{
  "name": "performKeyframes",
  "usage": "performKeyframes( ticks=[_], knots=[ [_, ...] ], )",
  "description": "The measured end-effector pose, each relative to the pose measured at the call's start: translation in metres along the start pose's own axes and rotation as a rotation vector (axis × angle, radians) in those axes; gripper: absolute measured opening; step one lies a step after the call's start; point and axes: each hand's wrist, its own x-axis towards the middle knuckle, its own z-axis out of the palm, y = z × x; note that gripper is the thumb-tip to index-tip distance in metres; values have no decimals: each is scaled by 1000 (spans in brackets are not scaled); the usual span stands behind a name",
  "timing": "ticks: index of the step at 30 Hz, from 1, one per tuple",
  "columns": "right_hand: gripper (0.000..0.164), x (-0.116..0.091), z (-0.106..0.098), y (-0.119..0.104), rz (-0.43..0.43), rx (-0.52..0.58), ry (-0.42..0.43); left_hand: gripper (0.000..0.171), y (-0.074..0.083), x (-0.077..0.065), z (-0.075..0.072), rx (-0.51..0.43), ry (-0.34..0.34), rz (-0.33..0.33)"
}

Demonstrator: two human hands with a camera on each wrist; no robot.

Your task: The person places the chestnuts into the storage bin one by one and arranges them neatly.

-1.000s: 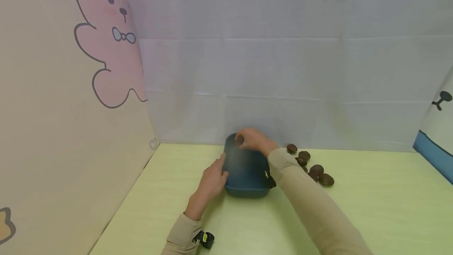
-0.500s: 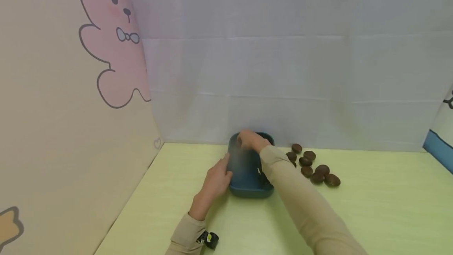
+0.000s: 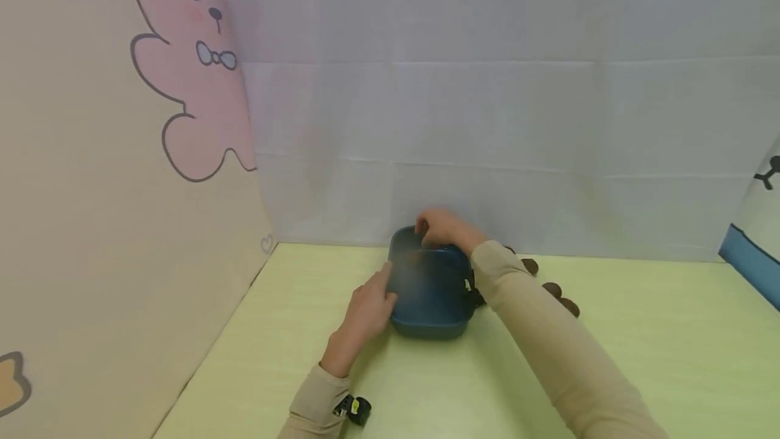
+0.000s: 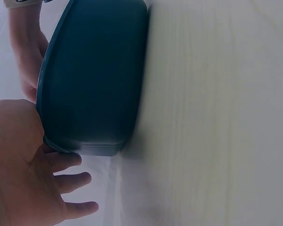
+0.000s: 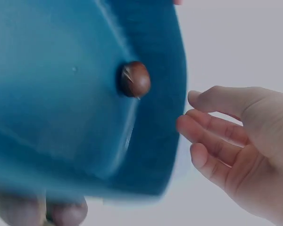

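A deep blue plastic bin [image 3: 432, 327] sits on the table against the back wall. My left hand [image 3: 367, 307] holds its left rim, thumb over the edge; in the left wrist view the other fingers [image 4: 73, 182] stretch out below the rim. My right hand [image 3: 447, 227] hovers at the bin's far end. In the right wrist view the right hand [image 5: 240, 136] has loosely bent fingers with nothing between them, just outside the rim. One shiny brown chestnut [image 5: 136, 79] lies inside the bin by the end wall.
Several loose chestnuts [image 3: 551, 288] lie on the pale green table [image 3: 664, 330] right of the bin, partly covered by my right sleeve [image 3: 542, 317]. A white sheet [image 3: 487, 120] hangs behind; a wall [image 3: 91, 222] with a pink cartoon bunny closes the left side.
My right hand has risen from inside the bin and shifted right, so its sleeve hides more of the chestnuts. My left hand keeps its place on the rim.
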Motion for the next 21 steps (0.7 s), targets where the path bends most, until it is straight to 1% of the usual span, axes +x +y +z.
performKeyframes(
  ticks=[4, 9, 14, 19, 21],
  knots=[
    [29, -14, -13, 5, -54, 51, 33, 60, -4, 0, -2, 15, 11, -7],
    [28, -32, -23, 13, -71, 67, 63, 60, -8, 0, -2, 27, 15, -16],
    [25, -52, -26, 24, -91, 66, 92, 59, -7, 0, -2, 16, 15, -16],
    [23, -73, -25, 33, -96, 102, 114, 59, -6, 0, -1, 16, 15, -17],
    [23, -81, -23, 37, -104, 87, 132, 59, -5, 0, 0, 14, 18, -20]
  ],
)
